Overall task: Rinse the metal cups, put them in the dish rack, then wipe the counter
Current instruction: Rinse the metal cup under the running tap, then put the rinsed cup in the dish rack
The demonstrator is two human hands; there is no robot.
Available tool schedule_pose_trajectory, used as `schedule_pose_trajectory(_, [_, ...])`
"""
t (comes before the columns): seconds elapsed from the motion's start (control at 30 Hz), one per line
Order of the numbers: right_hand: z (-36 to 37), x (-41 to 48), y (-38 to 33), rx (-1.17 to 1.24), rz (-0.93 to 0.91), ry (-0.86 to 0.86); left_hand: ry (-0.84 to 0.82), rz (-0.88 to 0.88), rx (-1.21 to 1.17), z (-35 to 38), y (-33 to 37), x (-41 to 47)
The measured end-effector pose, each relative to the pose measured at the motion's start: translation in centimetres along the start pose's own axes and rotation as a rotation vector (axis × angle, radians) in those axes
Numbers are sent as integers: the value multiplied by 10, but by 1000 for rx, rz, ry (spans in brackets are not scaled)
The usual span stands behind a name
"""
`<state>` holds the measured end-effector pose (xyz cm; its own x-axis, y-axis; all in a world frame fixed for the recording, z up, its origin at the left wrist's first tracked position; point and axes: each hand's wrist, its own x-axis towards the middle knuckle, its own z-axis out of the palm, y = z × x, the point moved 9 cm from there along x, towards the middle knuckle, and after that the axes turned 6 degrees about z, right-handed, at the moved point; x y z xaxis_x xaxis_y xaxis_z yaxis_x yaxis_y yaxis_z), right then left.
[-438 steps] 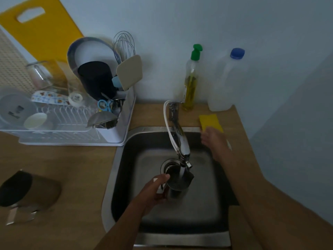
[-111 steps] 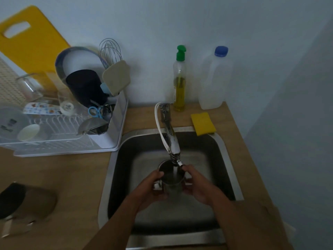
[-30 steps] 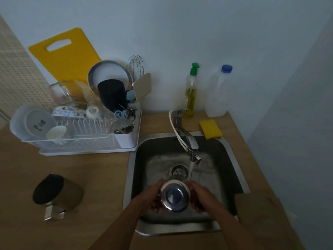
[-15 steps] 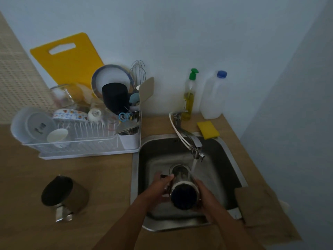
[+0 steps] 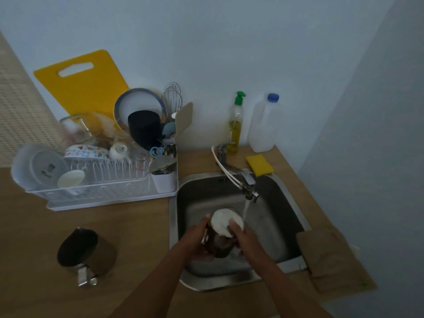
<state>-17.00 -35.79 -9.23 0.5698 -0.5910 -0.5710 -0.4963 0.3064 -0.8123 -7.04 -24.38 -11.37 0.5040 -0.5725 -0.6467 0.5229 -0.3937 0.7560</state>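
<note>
From the head camera, both hands are clamping a metal cup (image 5: 221,235) over the sink (image 5: 284,203), the left hand (image 5: 197,237) gripping its side, the right hand (image 5: 243,235) pressing its upturned end. Water is running from the faucet (image 5: 238,177) just beside the cup. A second metal cup (image 5: 88,253) is lying tipped on the counter (image 5: 34,260), well apart. The dish rack (image 5: 103,180) is sitting crowded behind it. A yellow sponge (image 5: 259,165), soap bottle (image 5: 236,125) and plastic jug (image 5: 263,125) are standing behind the sink.

Faucet spout (image 5: 238,177) just above sink (image 5: 284,193)
</note>
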Motion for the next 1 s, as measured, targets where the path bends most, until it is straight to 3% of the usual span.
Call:
schedule_pose_trajectory(0.07, [-1, 2, -7, -20, -115, 8, -61, 46, 73, -3, 5, 1])
schedule_pose_trajectory(0.33, [-6, 3, -13, -146, -141, 71, -159, 286, 189, 1, 22, -3])
schedule_pose_trajectory(0.57, [-15, 0, 2, -138, -119, 120, -173, 176, 225, 8, 6, 2])
schedule_pose_trajectory(0.8, [-20, -5, -9, -172, -183, 84, -191, 63, 8, 16, -3, 1])
schedule_pose_trajectory(0.93, [-22, -1, -6, -125, 6, 82, -164, 176, 226, 13, 9, 3])
schedule_pose_trajectory(1.0, [-16, -2, -11, -113, -44, 29, -136, 265, 316, 10, 22, 0])
